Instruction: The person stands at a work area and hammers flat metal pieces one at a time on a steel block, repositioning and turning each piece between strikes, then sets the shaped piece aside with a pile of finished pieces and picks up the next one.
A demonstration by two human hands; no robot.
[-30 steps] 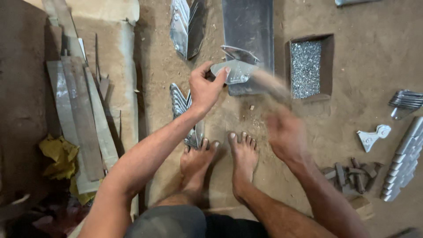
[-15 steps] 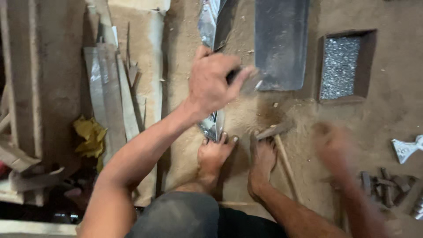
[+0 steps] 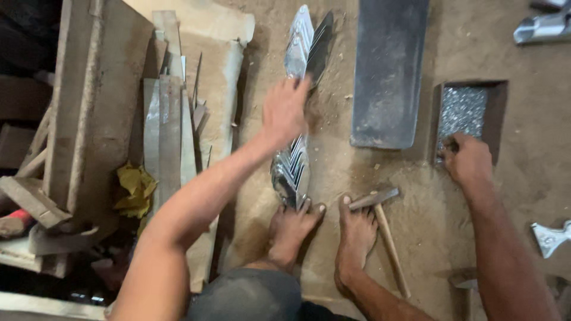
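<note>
My left hand (image 3: 285, 110) reaches forward, its fingers spread flat on a long row of shiny metal pieces (image 3: 292, 166) that stand on edge on the dirt floor. No separate piece shows in it. My right hand (image 3: 468, 159) is at the near left corner of a sunken square box (image 3: 501, 95) filled with small shiny metal bits (image 3: 463, 110). Its fingers curl down into the bits, and what they hold is hidden. A wooden-handled hammer (image 3: 386, 235) lies on the ground beside my right foot (image 3: 355, 238), untouched.
A dark flat metal slab (image 3: 388, 71) lies between the row and the box. Wooden planks and metal strips (image 3: 166, 131) pile up at the left beside a yellow rag (image 3: 137, 187). Shaped metal parts lie at the right edge (image 3: 550, 238) and top right (image 3: 544, 27).
My left hand moved forward and set its metal piece down on the row. My right hand let go of the hammer, now lying by my foot, and reached to the box.
</note>
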